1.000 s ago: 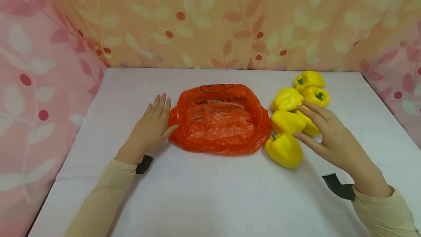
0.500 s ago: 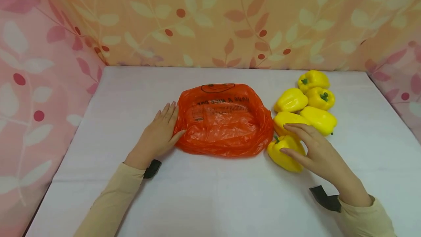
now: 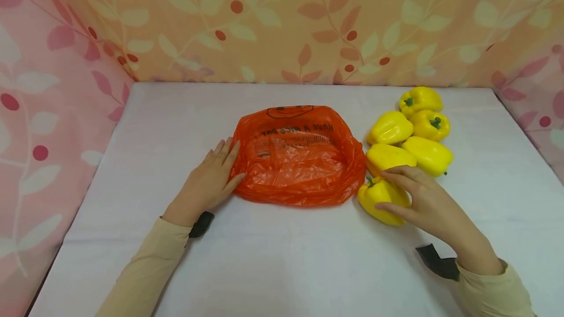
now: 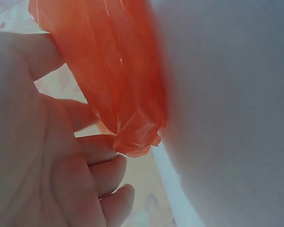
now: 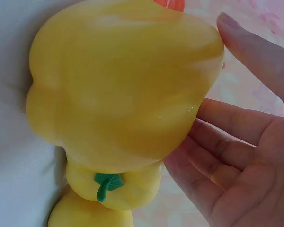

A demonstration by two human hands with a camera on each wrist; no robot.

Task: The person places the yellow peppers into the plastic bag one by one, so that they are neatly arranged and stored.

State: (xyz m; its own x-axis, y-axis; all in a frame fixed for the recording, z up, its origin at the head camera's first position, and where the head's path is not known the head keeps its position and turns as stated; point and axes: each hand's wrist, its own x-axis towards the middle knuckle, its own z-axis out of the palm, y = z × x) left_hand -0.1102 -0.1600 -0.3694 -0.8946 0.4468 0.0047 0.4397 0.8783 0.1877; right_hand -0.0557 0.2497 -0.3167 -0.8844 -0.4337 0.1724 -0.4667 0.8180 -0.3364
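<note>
In the head view, a red-orange plastic bag with dark printed letters lies at the middle of the table, its sides bunched up. My left hand rests at its left side, fingers fairly straight and touching the plastic; the left wrist view has the bag beside those fingers. On the right, my right hand stands over the nearest yellow bell pepper, thumb and fingers spread about it. The right wrist view has this pepper large, partly hiding the fingertips; how firmly they touch cannot be told.
Several more yellow bell peppers with green stems lie grouped behind the right hand. A white cloth covers the table. Leaf-patterned fabric hangs behind it and at both sides. A dark band is at the right wrist.
My left hand has moved right against the bag. My right hand has come down and nearer from above the pepper group to the closest pepper, then stayed almost still.
</note>
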